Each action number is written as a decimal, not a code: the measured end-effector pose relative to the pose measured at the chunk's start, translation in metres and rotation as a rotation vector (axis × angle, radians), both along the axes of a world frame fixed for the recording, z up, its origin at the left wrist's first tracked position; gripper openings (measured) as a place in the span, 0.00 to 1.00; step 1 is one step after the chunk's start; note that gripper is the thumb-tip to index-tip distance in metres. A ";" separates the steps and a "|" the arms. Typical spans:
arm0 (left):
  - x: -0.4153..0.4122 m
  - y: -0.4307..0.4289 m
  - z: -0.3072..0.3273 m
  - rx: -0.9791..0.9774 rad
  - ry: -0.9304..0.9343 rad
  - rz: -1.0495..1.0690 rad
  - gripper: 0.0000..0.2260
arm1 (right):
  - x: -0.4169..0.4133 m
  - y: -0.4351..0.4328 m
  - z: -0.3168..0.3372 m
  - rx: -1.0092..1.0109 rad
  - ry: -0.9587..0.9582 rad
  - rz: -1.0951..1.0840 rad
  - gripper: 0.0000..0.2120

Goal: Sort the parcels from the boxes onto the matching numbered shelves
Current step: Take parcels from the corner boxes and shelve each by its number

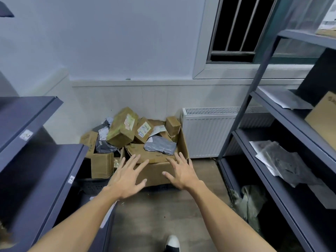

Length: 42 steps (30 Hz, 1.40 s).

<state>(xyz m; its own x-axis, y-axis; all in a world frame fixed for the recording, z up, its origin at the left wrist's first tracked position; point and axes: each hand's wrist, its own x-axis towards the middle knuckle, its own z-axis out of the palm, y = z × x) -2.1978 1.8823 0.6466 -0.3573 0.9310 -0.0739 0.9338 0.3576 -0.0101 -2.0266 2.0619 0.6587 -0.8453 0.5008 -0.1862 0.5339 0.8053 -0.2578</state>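
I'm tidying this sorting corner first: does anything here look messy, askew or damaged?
Yes. The open brown cardboard box on the floor is overfilled: a large tape-wrapped brown parcel lies tilted atop the heap, a small brown carton perches at the back right corner, and the box's inner flap looks creased.

Even cool indoor light, soft blur, bowed wide-angle edges
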 end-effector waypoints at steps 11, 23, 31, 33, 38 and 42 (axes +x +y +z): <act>-0.065 0.112 -0.012 -0.077 -0.041 0.056 0.32 | -0.079 0.130 -0.018 -0.100 -0.022 0.028 0.33; -0.165 0.206 -0.053 -0.025 -0.114 0.031 0.34 | -0.169 0.226 -0.049 -0.145 -0.057 0.017 0.33; -0.255 0.278 -0.090 -0.016 -0.214 0.018 0.35 | -0.253 0.293 -0.064 -0.177 -0.114 -0.036 0.33; -0.276 0.294 -0.097 -0.034 -0.223 0.012 0.36 | -0.273 0.306 -0.072 -0.187 -0.115 -0.053 0.33; -0.310 0.334 -0.115 -0.102 -0.218 -0.004 0.36 | -0.304 0.337 -0.093 -0.226 -0.131 -0.087 0.32; -0.323 0.353 -0.139 -0.103 -0.236 0.036 0.36 | -0.322 0.362 -0.122 -0.232 -0.134 -0.096 0.33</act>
